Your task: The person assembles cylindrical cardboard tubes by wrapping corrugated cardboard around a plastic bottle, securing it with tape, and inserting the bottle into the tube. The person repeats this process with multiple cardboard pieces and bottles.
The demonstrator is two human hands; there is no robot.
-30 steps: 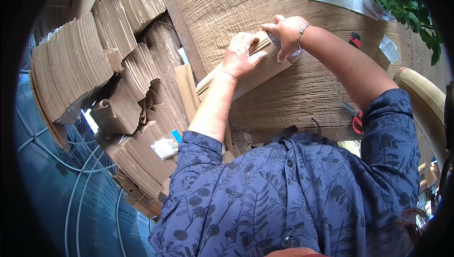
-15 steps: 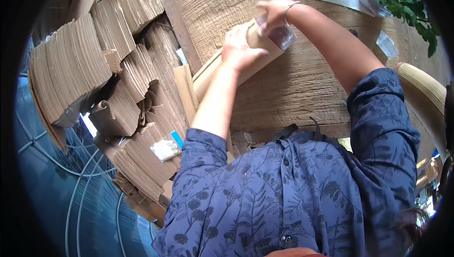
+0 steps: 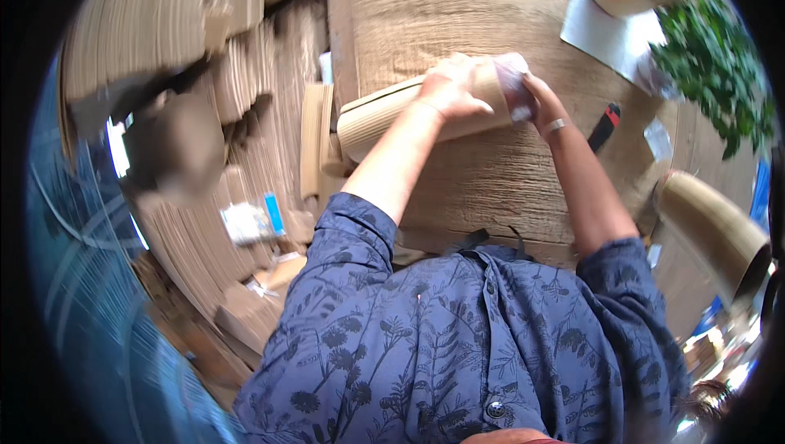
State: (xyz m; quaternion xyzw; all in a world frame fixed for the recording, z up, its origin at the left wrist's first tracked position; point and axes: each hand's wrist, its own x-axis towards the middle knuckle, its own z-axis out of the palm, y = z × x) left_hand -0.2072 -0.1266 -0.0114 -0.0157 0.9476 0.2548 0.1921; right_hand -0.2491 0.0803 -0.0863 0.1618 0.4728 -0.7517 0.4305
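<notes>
A tan corrugated cardboard roll point(image 3: 380, 121) lies slantwise on the wooden table, a dark seam running along its upper side. My left hand point(image 3: 450, 91) is wrapped over the middle of the roll, its thumb on the near side. At the roll's right end sits a clear plastic piece point(image 3: 513, 84), rounded and slightly blurred; whether it is a bottle or a wrapper I cannot tell. My right hand point(image 3: 546, 105) grips this plastic from the right, with most fingers hidden behind it. A thin bracelet circles my right wrist.
Stacked corrugated cardboard point(image 3: 131, 19) fills the left side, with a small clear bag point(image 3: 248, 222) on it. To the right lie a red-and-black utility knife point(image 3: 605, 127) and a white sheet point(image 3: 601, 43). A leafy plant point(image 3: 719, 68) and a curved cardboard sheet point(image 3: 711, 223) stand farther right.
My right hand has shifted from above the roll's end to its right side, still at the plastic. The roll lies flatter across the view. The whole view has turned; the knife now shows.
</notes>
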